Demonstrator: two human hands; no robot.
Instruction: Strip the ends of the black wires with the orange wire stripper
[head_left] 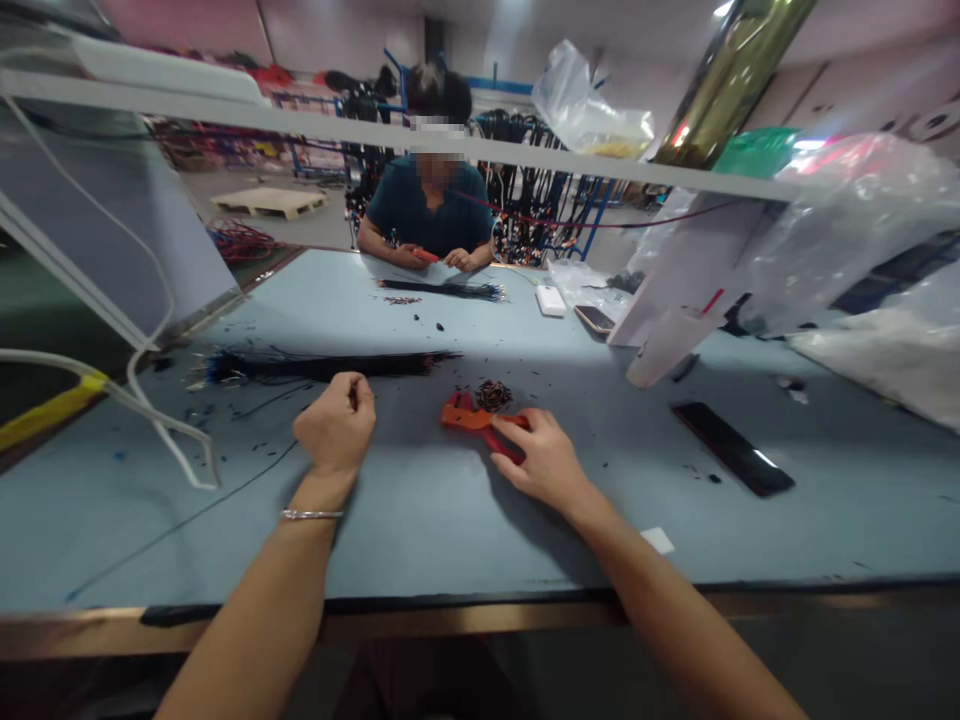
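My right hand (541, 458) is closed around the handles of an orange-red wire stripper (469, 416), whose head points left. Just behind the tool lies a small heap of dark and coppery bits (495, 395). My left hand (336, 425) is in a fist, knuckles up, over the table. A thin black wire (202, 515) with a blue end runs from the lower left up to this fist; the fingers hide its other end. Beyond the fist a bundle of black wires (330, 366) lies crosswise.
Across the table a person (431, 210) holds an orange tool near another wire bundle (450, 290). A black phone (733, 448) lies at right. White cable (161, 420) hangs at left. A shelf bar (510, 150) crosses above; plastic bags (862, 220) stand at right.
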